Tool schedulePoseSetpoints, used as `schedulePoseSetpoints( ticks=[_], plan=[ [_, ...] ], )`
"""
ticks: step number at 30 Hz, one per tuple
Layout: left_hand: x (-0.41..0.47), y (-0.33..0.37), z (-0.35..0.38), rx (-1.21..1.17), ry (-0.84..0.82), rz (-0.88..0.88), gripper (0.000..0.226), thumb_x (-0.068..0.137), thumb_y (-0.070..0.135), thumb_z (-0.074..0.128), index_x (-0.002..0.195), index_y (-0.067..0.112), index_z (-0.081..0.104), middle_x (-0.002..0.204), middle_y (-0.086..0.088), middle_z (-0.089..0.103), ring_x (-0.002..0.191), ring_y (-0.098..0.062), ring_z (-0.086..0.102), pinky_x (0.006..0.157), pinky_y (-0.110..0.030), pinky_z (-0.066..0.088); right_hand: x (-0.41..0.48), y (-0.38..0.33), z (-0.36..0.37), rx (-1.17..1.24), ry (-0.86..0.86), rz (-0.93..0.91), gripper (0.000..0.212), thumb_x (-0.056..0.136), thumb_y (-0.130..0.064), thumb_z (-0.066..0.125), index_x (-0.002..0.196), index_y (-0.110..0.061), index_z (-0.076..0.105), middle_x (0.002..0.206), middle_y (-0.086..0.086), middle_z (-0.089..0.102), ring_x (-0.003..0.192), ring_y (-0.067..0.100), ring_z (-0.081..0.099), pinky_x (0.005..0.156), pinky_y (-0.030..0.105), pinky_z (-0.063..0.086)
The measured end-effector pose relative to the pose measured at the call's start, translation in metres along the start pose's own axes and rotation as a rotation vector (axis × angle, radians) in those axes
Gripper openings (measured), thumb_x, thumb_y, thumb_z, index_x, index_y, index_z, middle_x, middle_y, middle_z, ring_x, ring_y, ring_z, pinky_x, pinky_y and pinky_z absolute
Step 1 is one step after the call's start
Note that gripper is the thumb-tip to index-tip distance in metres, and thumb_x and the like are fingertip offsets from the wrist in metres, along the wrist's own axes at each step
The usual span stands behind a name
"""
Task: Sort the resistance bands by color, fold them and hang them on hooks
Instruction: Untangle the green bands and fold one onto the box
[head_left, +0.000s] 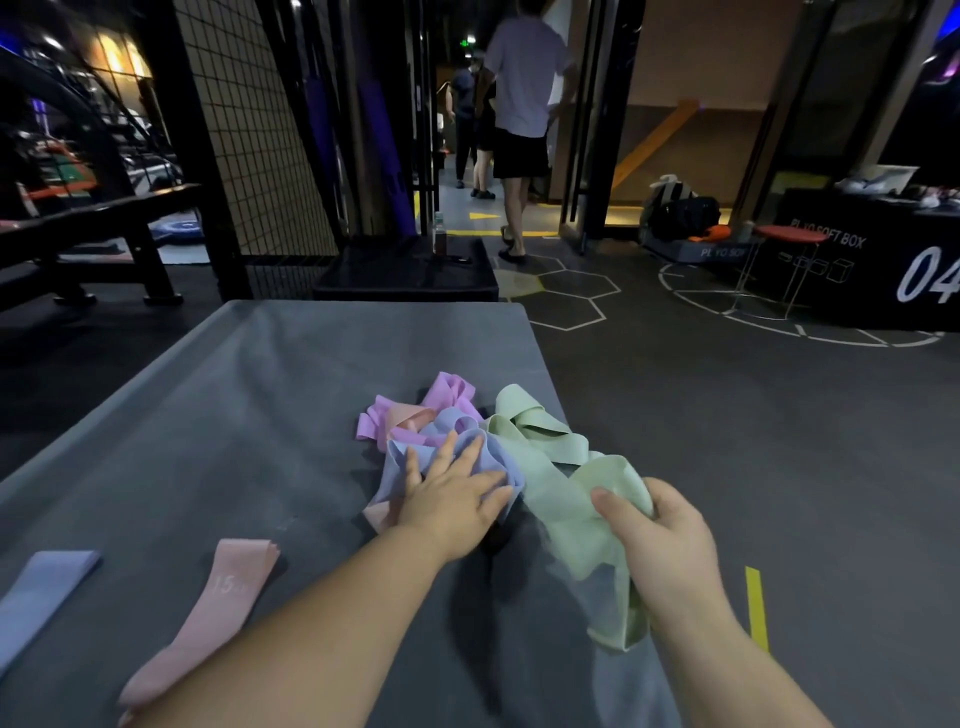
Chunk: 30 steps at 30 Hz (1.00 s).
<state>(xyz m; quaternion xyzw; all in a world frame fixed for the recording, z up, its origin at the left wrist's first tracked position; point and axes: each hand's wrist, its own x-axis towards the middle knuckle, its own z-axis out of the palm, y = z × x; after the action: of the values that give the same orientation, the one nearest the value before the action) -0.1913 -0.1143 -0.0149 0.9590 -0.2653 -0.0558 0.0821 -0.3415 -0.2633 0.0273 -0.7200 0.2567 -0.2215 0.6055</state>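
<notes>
The black plyo box (878, 275) off to the right reads "PLYO SOFT BOX" and "04". A pink band (208, 613), laid flat near the front, is printed "15". It runs lengthwise from near left toward far right. The left hand (452, 499) lies spread, fingers straight, pressing a blue band (397, 467) in the tangled pile on the grey table (208, 415). The right hand (660, 530) is curled tight around a green band (550, 467) that trails from the pile's right side toward the near edge.
</notes>
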Motion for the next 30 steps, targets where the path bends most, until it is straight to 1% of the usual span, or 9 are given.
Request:
schedulePoseSetpoints(
  ticks=[3,7,11,13,16,20,23,27,30],
  plan=[
    [-0.008,0.004,-0.001,-0.002,0.048,0.001,0.042,0.1,0.055,0.023,0.138,0.047,0.039,0.162,0.014,-0.011,0.147,-0.016,-0.02,0.113,-0.057,-0.018,-0.005,-0.001,-0.002,0.016,-0.061,0.035,0.022,0.083,-0.023,0.072,0.084,-0.002,0.064,0.074,0.016,0.064,0.067,0.019,0.056,0.065,0.034,0.045],
    [-0.015,0.021,0.004,-0.079,0.172,0.061,0.04,0.099,0.052,0.034,0.138,0.046,0.037,0.16,0.019,0.009,0.148,-0.014,-0.011,0.114,-0.057,-0.014,-0.007,0.007,0.0,-0.012,-0.13,0.106,0.015,0.086,-0.023,0.069,0.084,-0.009,0.068,0.087,0.016,0.07,0.07,0.019,0.062,0.069,0.035,0.048],
    [-0.011,0.035,0.006,-0.08,0.039,0.131,0.038,0.101,0.048,0.031,0.138,0.055,0.037,0.159,0.022,0.012,0.149,-0.016,-0.009,0.112,-0.061,-0.014,-0.005,0.012,0.0,-0.003,-0.146,0.17,0.009,0.087,-0.024,0.066,0.085,-0.016,0.07,0.085,0.007,0.074,0.084,0.024,0.069,0.08,0.04,0.052],
    [-0.007,0.037,0.007,-0.067,-0.039,0.124,0.038,0.101,0.052,0.028,0.138,0.057,0.036,0.16,0.02,0.009,0.148,-0.017,-0.011,0.111,-0.062,-0.016,-0.005,0.013,0.0,-0.015,-0.144,0.194,0.008,0.088,-0.025,0.064,0.088,-0.019,0.07,0.083,0.0,0.075,0.089,0.023,0.069,0.088,0.043,0.052],
    [-0.002,0.037,0.013,-0.021,-0.105,0.116,0.041,0.098,0.061,0.028,0.139,0.06,0.031,0.162,0.018,0.004,0.148,-0.019,-0.014,0.11,-0.063,-0.017,-0.004,0.016,-0.002,-0.053,-0.135,0.23,0.01,0.09,-0.027,0.061,0.092,-0.019,0.068,0.082,-0.003,0.075,0.093,0.022,0.067,0.093,0.044,0.049],
    [0.004,0.032,0.021,-0.026,-0.152,0.085,0.049,0.091,0.071,0.032,0.139,0.06,0.03,0.162,0.017,0.002,0.149,-0.021,-0.014,0.11,-0.061,-0.019,-0.002,0.02,-0.007,-0.075,-0.121,0.289,0.014,0.092,-0.027,0.056,0.093,-0.015,0.065,0.085,0.0,0.074,0.095,0.026,0.064,0.093,0.045,0.048],
    [0.005,0.029,0.026,-0.082,-0.097,0.077,0.047,0.089,0.071,0.038,0.135,0.06,0.038,0.16,0.021,0.009,0.149,-0.02,-0.009,0.112,-0.058,-0.02,-0.001,0.022,-0.01,-0.087,-0.13,0.312,0.017,0.091,-0.028,0.056,0.093,-0.014,0.065,0.087,0.002,0.073,0.095,0.028,0.065,0.093,0.047,0.05],
    [0.008,0.028,0.028,-0.177,-0.013,0.048,0.034,0.089,0.065,0.047,0.122,0.058,0.054,0.155,0.027,0.022,0.148,-0.016,0.001,0.114,-0.053,-0.019,0.001,0.022,-0.011,-0.107,-0.125,0.303,0.02,0.089,-0.027,0.057,0.09,-0.009,0.065,0.082,0.001,0.072,0.089,0.03,0.065,0.084,0.042,0.05],
    [0.012,0.029,0.028,-0.248,0.031,0.0,0.024,0.088,0.059,0.053,0.104,0.047,0.067,0.145,0.032,0.037,0.145,-0.011,0.011,0.114,-0.048,-0.016,-0.001,0.02,-0.011,-0.115,-0.115,0.278,0.021,0.088,-0.026,0.057,0.089,-0.006,0.063,0.081,0.003,0.069,0.076,0.024,0.058,0.074,0.038,0.047]
  ],
)
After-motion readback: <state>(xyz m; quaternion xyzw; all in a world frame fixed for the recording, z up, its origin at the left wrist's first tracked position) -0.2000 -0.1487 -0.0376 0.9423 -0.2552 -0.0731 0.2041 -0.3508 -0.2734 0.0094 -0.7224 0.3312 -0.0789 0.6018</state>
